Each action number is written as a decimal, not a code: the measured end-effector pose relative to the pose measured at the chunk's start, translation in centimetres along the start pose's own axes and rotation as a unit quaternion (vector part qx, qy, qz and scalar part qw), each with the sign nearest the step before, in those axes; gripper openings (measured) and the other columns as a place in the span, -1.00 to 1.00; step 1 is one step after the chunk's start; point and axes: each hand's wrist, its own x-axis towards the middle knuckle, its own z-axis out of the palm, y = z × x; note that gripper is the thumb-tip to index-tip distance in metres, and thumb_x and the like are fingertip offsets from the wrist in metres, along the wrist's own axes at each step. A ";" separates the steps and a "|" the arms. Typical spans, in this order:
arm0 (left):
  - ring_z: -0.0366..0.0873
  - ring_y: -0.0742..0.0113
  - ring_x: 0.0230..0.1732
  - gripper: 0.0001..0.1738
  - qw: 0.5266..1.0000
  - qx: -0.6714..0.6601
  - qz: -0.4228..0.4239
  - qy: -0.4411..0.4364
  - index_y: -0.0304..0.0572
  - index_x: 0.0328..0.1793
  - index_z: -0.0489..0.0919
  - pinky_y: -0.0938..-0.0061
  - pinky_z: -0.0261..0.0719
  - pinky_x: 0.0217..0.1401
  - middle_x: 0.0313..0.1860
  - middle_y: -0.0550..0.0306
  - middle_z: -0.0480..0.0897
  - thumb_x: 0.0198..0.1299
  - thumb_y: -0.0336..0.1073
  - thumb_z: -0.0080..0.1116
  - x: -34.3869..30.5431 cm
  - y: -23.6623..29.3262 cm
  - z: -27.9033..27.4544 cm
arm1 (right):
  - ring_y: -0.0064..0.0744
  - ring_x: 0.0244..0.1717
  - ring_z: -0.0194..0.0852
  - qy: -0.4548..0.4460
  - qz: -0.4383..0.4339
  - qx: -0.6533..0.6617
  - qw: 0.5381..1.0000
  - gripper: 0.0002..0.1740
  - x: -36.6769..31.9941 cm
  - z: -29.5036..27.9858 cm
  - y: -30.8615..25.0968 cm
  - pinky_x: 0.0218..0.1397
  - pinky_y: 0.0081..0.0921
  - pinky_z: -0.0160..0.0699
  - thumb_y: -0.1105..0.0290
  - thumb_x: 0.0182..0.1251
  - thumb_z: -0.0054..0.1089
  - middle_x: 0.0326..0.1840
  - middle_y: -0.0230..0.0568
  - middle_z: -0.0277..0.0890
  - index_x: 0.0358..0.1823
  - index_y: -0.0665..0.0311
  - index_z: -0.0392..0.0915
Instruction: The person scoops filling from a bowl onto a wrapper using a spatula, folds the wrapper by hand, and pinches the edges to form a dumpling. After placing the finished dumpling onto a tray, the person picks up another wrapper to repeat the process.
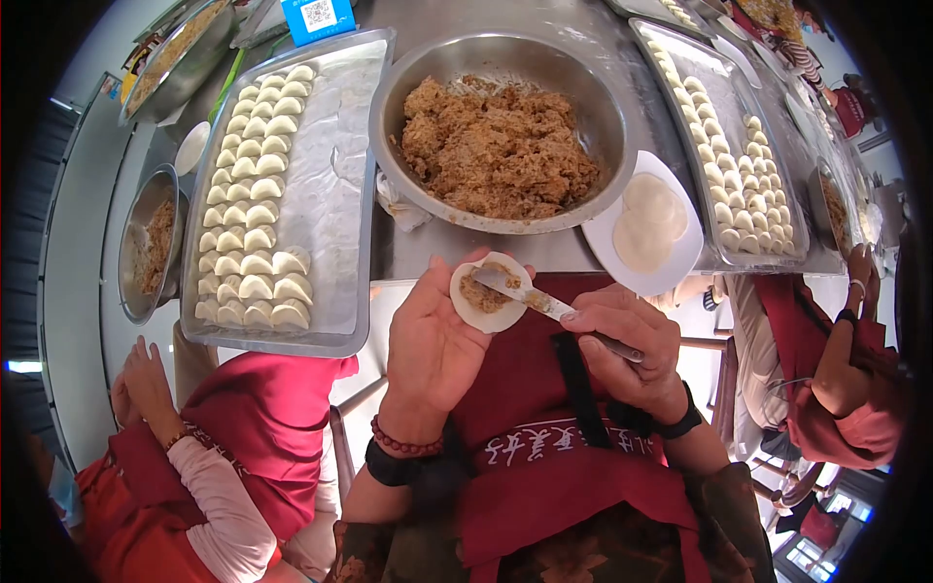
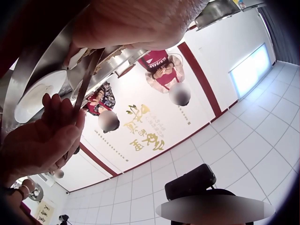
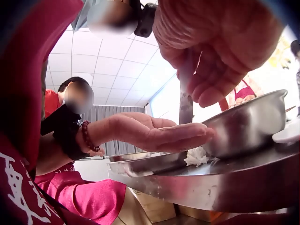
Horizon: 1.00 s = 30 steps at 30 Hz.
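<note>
My left hand (image 1: 434, 340) is palm up below the big bowl, its fingers nearly straight. Across the fingers lies a round dough wrapper (image 1: 469, 309) with a dab of brown filling (image 1: 478, 291) in its middle. From the right, my right hand (image 1: 637, 345) grips the handle of a narrow metal spatula (image 1: 549, 305). The blade's tip presses on the filling. In the right wrist view the spatula (image 3: 186, 105) points down at the left hand (image 3: 150, 132), which is flat under it.
A steel bowl of filling (image 1: 496, 146) stands ahead. Round wrappers (image 1: 646, 228) lie on a white plate (image 1: 688, 255) to its right. Trays of folded dumplings (image 1: 255, 194) sit left and right (image 1: 743, 185). Another person's hands (image 1: 146, 384) rest at left; someone else sits at right.
</note>
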 end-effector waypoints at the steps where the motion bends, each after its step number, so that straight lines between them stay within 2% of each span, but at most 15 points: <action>1: 0.28 -0.39 0.45 -0.39 1.000 0.006 0.001 0.003 -0.61 0.36 0.26 -0.10 0.27 0.55 0.35 -0.45 0.41 0.60 -0.08 -0.44 0.0 -0.1 0.1 | -0.24 -0.18 0.65 -0.001 0.000 -0.005 1.000 -0.71 0.0 0.0 0.0 -0.15 -0.43 0.63 0.58 0.17 0.30 -0.13 -0.12 0.63 -0.04 0.24 0.67; 10: 0.30 -0.36 0.44 -0.37 1.000 0.021 0.002 0.006 -0.60 0.37 0.28 -0.08 0.28 0.55 0.36 -0.44 0.40 0.61 -0.05 -0.48 -0.2 -0.2 0.3 | -0.24 -0.18 0.65 0.013 0.002 -0.002 1.000 -0.71 -0.2 0.4 0.2 -0.15 -0.45 0.62 0.59 0.19 0.28 -0.12 -0.12 0.64 -0.03 0.27 0.66; 13: 0.45 -0.22 0.35 -0.46 1.000 0.021 0.000 -0.008 -0.49 0.23 0.39 0.03 0.43 0.46 0.21 -0.32 0.55 0.60 -0.07 -0.37 -0.3 -0.1 0.2 | -0.31 -0.18 0.64 0.029 0.062 0.077 0.995 -0.74 -0.5 0.5 0.5 -0.12 -0.48 0.60 0.61 0.25 0.22 -0.13 -0.11 0.65 -0.03 0.32 0.65; 16: 0.46 -0.19 0.35 -0.45 1.000 0.014 -0.003 -0.012 -0.49 0.25 0.39 0.03 0.44 0.46 0.22 -0.31 0.55 0.61 -0.06 -0.39 -0.4 -0.2 0.4 | -0.38 -0.17 0.61 0.062 0.116 0.169 0.977 -0.78 -0.6 0.6 0.5 -0.08 -0.50 0.57 0.61 0.32 0.15 -0.14 -0.11 0.65 -0.03 0.37 0.63; 22: 0.45 -0.17 0.36 -0.43 1.000 0.019 0.002 -0.023 -0.50 0.26 0.38 0.02 0.42 0.47 0.24 -0.30 0.53 0.61 -0.05 -0.40 -0.3 -0.1 0.3 | -0.41 -0.16 0.58 0.041 0.110 0.154 0.981 -0.80 -0.7 0.4 0.4 -0.06 -0.51 0.55 0.59 0.39 0.10 -0.14 -0.10 0.63 -0.03 0.43 0.61; 25: 0.29 -0.36 0.45 -0.33 0.999 0.016 0.028 0.028 -0.66 0.40 0.20 -0.18 0.25 0.54 0.37 -0.49 0.37 0.60 -0.03 -0.49 -0.2 0.0 0.4 | -0.41 -0.16 0.58 0.060 0.092 0.176 0.978 -0.80 -0.7 0.1 0.6 -0.05 -0.50 0.55 0.59 0.40 0.08 -0.13 -0.08 0.62 -0.01 0.45 0.59; 28: 0.28 -0.41 0.44 -0.31 1.000 0.014 0.009 0.003 -0.66 0.41 0.15 -0.23 0.27 0.52 0.37 -0.50 0.37 0.60 -0.01 -0.48 -0.2 0.1 0.2 | -0.41 -0.15 0.57 0.094 0.098 0.167 0.977 -0.78 -0.1 -1.0 0.9 -0.04 -0.50 0.55 0.60 0.41 0.05 -0.11 -0.06 0.61 0.01 0.47 0.58; 30: 0.27 -0.43 0.44 -0.30 1.000 0.011 0.008 -0.001 -0.67 0.42 0.14 -0.22 0.27 0.53 0.36 -0.51 0.36 0.60 0.00 -0.48 -0.1 0.0 0.2 | -0.47 -0.21 0.57 0.124 0.106 0.109 0.981 -0.80 1.0 -1.3 0.8 -0.09 -0.54 0.55 0.61 0.40 0.09 -0.20 -0.14 0.63 -0.01 0.45 0.61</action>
